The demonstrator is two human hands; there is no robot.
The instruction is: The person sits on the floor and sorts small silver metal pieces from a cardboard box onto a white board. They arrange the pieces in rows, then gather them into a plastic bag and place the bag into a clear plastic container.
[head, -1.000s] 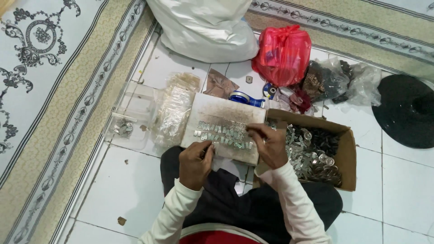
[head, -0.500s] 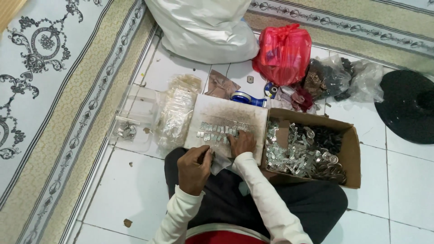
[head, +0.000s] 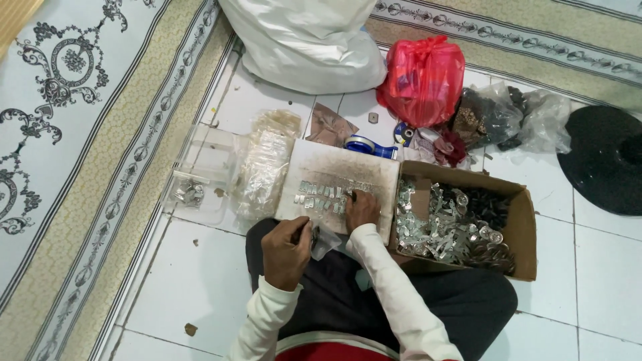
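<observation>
You sat cross-legged on the white tiled floor (head: 200, 294) with a worn, pale rectangular board (head: 334, 170) resting across your lap. Your right hand (head: 362, 208) lay palm down at the board's near right corner, fingertips pressed together on the small silvery metal pieces (head: 319, 195) lined up in rows along the board's near edge. Your left hand (head: 286, 251) hovered just off the board's near edge, fingers curled closed around a small clear plastic bag (head: 324, 241).

Against the board's right edge stood an open brown cardboard box (head: 525, 220) filled with loose silvery and dark metal parts. Against its left edge lay a heap of clear plastic packets (head: 264, 170), and beyond that a clear plastic tray (head: 207, 160) holding a few metal bits. Past the far edge sat a blue tape dispenser (head: 366, 145), a red plastic bag (head: 422, 80), a large white sack (head: 307, 40) and a round black disc (head: 602, 160). A patterned rug (head: 73, 113) covered the floor on your left.
</observation>
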